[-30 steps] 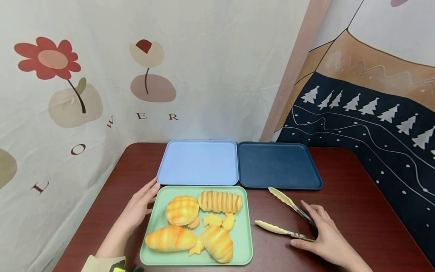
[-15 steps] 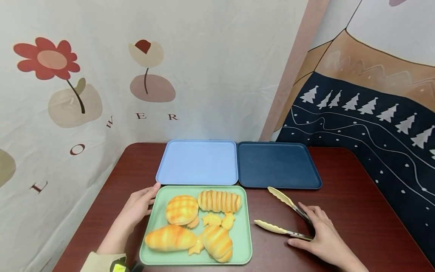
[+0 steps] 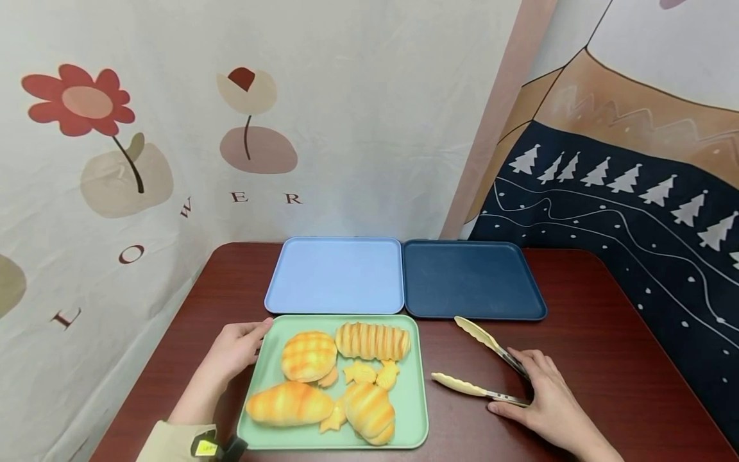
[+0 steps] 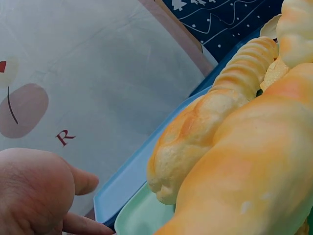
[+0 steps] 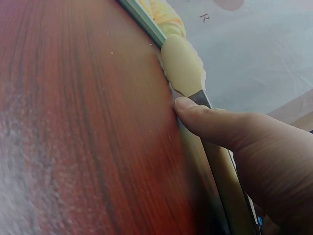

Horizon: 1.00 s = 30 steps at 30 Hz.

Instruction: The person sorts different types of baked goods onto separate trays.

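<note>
My left hand (image 3: 231,351) touches the upper left corner of a green tray (image 3: 411,417) with its fingertips, its fingers loosely bent. On the tray are a round bun (image 3: 308,355), a ridged roll (image 3: 374,341), a long bread roll (image 3: 288,404) and a striped, croissant-like bread (image 3: 371,414). Among them lie several small yellow pieces, one a star shape (image 3: 333,418). My right hand (image 3: 551,401) holds spread metal tongs (image 3: 462,384) with cream tips, right of the tray. In the right wrist view the thumb (image 5: 210,120) lies along one tong arm.
Behind the green tray a light blue tray (image 3: 335,276) and a dark blue tray (image 3: 473,279) stand side by side on the red-brown table (image 3: 589,301). A printed curtain (image 3: 369,115) hangs along the table's back edge.
My left fingertips have drawn down from beside the light blue tray's corner to the green tray's corner, bending more. My right hand and the tongs are nearly still.
</note>
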Available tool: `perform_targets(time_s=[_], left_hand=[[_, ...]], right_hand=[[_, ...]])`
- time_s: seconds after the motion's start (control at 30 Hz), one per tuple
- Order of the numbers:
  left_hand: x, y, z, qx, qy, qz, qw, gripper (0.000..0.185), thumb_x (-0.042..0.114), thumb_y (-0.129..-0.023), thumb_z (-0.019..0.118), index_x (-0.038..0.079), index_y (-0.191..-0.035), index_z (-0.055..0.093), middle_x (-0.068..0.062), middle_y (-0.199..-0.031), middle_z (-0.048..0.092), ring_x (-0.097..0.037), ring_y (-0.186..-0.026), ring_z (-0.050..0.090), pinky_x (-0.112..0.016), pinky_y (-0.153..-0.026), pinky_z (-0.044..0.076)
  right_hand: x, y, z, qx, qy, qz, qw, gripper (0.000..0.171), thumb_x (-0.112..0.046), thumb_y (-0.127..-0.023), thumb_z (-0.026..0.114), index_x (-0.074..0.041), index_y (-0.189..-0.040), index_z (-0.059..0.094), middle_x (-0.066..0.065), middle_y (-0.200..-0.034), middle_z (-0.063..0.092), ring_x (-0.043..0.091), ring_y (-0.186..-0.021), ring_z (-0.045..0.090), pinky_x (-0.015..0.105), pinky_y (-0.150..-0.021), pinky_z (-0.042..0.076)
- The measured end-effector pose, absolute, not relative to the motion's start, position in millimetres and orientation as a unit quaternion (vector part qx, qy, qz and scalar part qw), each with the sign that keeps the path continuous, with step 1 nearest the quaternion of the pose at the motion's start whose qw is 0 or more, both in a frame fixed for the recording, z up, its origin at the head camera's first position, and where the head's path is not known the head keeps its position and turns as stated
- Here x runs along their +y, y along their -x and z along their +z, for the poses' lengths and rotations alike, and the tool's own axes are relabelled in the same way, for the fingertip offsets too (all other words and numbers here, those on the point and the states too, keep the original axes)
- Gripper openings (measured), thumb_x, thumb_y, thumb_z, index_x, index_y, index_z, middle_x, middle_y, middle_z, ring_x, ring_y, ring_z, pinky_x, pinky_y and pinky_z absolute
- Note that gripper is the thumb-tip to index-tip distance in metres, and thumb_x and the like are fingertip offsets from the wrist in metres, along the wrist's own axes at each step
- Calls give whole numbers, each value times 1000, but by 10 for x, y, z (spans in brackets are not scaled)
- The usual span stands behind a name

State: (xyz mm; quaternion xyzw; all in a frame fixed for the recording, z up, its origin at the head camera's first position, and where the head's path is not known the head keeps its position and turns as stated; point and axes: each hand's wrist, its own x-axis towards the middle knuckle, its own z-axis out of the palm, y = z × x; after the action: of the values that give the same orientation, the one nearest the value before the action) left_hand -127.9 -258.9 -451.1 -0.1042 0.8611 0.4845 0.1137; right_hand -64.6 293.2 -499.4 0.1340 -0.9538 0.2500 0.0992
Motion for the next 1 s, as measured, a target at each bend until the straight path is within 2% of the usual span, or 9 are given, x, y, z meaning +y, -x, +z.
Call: perform_targets(time_s=[0.23,0.4,0.57,0.73,0.87,1.0], left_hand=[[-2599,1311,-4559,901,80,417,89,55,35,-112,54,-13,-137,63,-29,-134,66,-43,-126,59,-55,-100,51],[-2613,1329,-4594,913,69,396,70,45,24,-109,58,-13,-132,66,-30,-129,67,-42,-117,64,-53,-94,55],[-2617,1335,-4601,920,59,384,52,38,16,-106,62,-13,-129,68,-31,-124,69,-40,-108,68,-50,-86,57],[-2606,1325,-4612,926,56,372,34,32,8,-103,64,-12,-126,70,-25,-114,74,-34,-97,71,-43,-78,58],[-2601,1326,-4632,931,59,358,24,30,6,-101,64,-11,-124,72,-20,-107,76,-33,-95,70,-42,-76,57],[-2596,1329,-4641,938,64,341,17,28,6,-100,65,-8,-122,74,-15,-101,75,-32,-94,68,-42,-76,55]], right_hand=[[2923,636,-4985,-955,-132,244,104,98,-65,-69,93,-4,-140,63,-4,-121,58,18,-111,51,39,-88,43],[2920,640,-4975,-955,-133,245,102,98,-64,-69,94,-3,-139,63,-2,-120,58,19,-111,52,41,-88,45],[2915,646,-4974,-953,-138,246,106,94,-63,-70,94,-3,-136,65,-4,-119,58,16,-110,50,31,-88,42],[2920,655,-4980,-953,-140,247,103,90,-62,-70,95,-5,-134,66,-6,-118,59,13,-109,51,27,-88,41],[2937,655,-4968,-955,-136,245,93,86,-61,-72,93,-7,-133,66,-7,-118,58,13,-108,52,30,-87,43],[2965,651,-4940,-956,-131,247,85,84,-61,-74,93,-9,-134,65,-7,-119,58,12,-108,53,26,-88,44]])
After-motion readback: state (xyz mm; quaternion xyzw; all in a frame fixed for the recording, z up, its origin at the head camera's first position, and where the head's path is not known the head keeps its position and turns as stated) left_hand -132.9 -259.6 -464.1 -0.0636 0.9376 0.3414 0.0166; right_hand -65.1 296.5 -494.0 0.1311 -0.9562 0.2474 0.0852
